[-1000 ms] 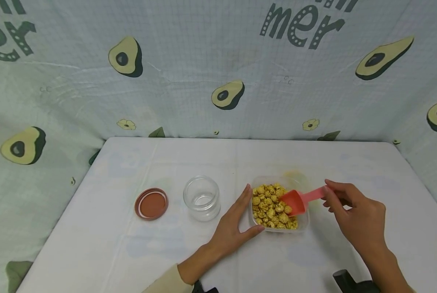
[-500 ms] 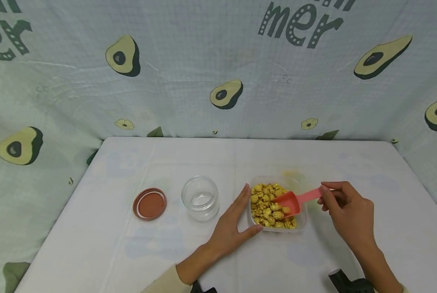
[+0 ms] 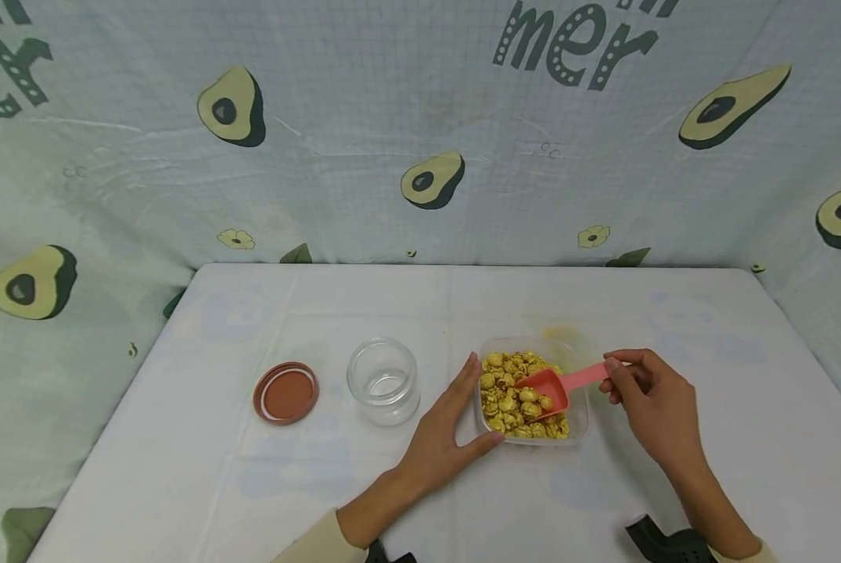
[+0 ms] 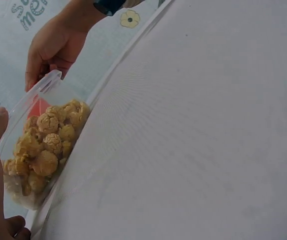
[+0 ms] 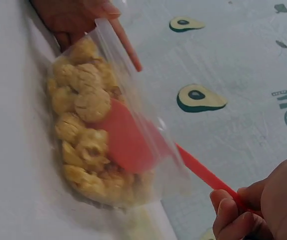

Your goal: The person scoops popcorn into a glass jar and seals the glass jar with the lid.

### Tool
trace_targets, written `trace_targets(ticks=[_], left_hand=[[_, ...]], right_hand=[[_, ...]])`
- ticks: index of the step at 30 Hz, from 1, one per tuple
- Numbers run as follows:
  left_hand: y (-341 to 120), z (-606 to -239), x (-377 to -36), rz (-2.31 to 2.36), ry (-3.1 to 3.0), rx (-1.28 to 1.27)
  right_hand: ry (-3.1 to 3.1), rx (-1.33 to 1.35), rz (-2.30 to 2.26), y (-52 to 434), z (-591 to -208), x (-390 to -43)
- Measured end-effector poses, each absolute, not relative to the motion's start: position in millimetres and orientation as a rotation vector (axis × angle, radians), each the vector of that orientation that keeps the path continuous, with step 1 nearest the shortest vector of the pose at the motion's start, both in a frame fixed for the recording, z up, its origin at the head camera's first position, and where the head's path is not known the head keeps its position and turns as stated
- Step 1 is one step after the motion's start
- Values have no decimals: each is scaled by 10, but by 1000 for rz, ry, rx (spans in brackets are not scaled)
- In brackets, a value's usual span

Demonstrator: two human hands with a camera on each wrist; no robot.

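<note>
Right of and below centre in the head view, the left hand (image 3: 440, 446), fingers straight and spread, touches one clear tub (image 3: 579, 424), while the right hand (image 3: 654, 407) pinches one pink scoop (image 3: 559, 385) among uncountable popcorn (image 3: 502, 395). Pieces might spill if the scoop tips or the tub slides. One jar (image 3: 386, 395) and one lid (image 3: 286, 396) stand left on the counter (image 3: 462, 508).
</note>
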State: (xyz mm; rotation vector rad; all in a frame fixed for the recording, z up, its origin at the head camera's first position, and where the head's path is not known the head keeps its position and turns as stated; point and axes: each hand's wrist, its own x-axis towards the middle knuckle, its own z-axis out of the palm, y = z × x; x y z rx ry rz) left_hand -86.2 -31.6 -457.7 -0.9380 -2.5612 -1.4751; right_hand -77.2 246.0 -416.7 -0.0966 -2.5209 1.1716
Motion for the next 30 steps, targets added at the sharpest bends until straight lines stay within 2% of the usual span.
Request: trace_targets(ticks=[6, 16, 30], left_hand=[[-299, -4583, -859, -1480, -2563, -936], [-303, -4579, -852, -1476, -2573, -940], [-300, -4569, -848, -1470, -2594, -924]], right_hand=[[-2552, -91, 1159, 2606, -4567, -874], [-2672, -284, 1445, 2328, -4040, -737], [-2631, -443, 1682, 2394, -3930, -747]])
